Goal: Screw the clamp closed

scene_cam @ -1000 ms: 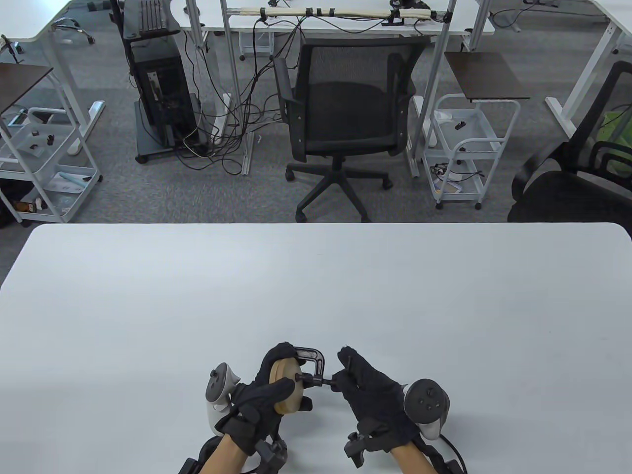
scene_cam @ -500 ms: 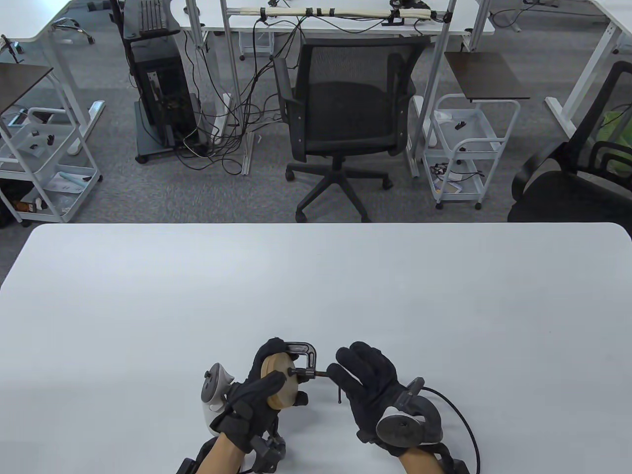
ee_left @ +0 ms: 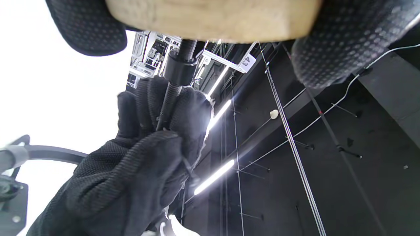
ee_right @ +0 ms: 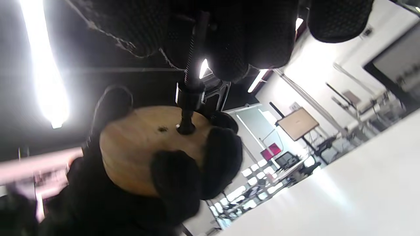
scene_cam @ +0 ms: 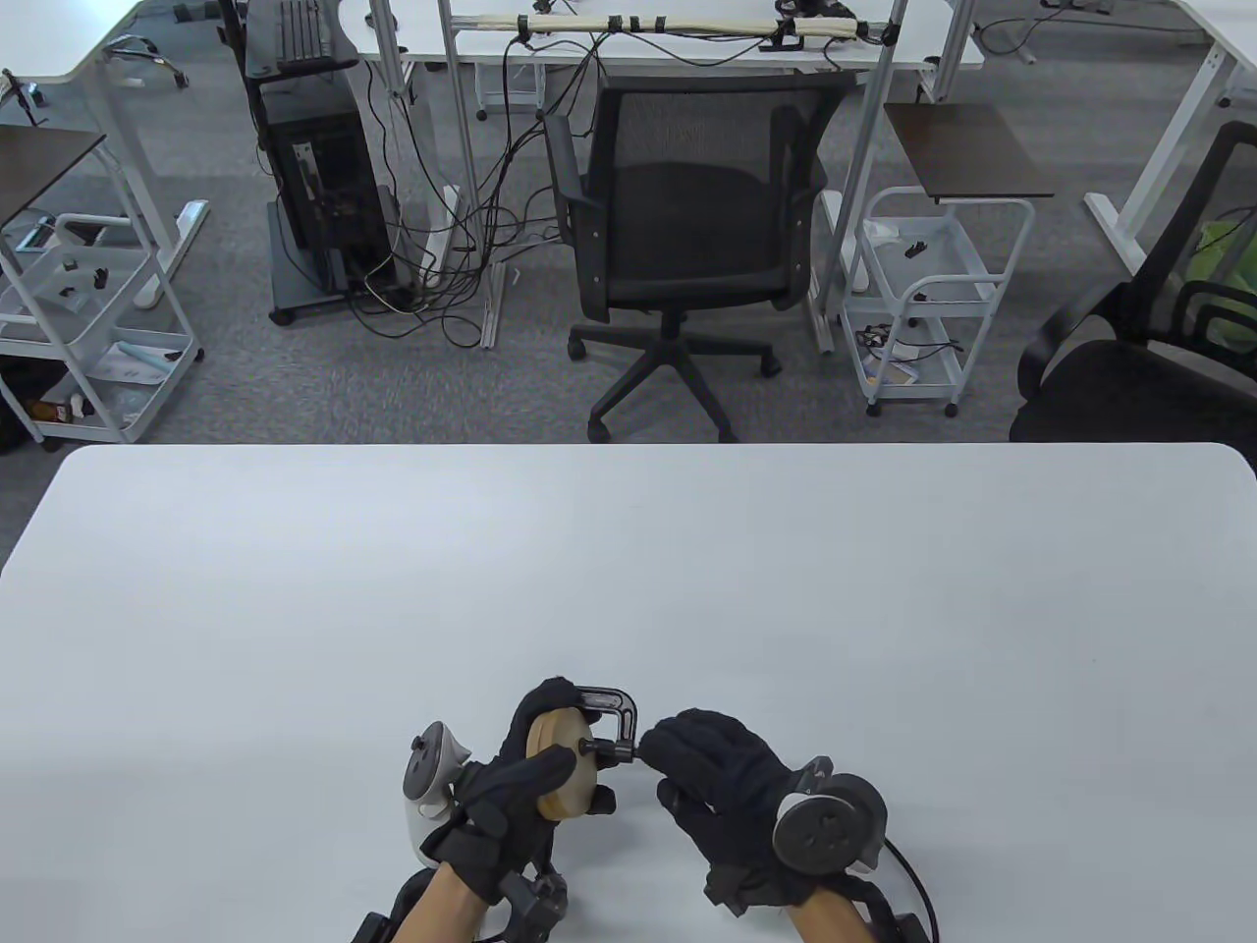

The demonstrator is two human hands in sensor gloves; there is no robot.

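Grip-wise, our right hand pinches the threaded screw of the black C-clamp while our left hand holds the wooden disc at the table's six o'clock edge; the pad already meets wood, so only final tightening seems left.

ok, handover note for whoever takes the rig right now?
Left hand holds the wooden disc with the clamp around it, just above the table.
Right hand grips the screw at its handle end.
Done: the screw's tip touches the disc face in the right wrist view.
Left: tightness can't be judged; probably give a few more turns until firm.
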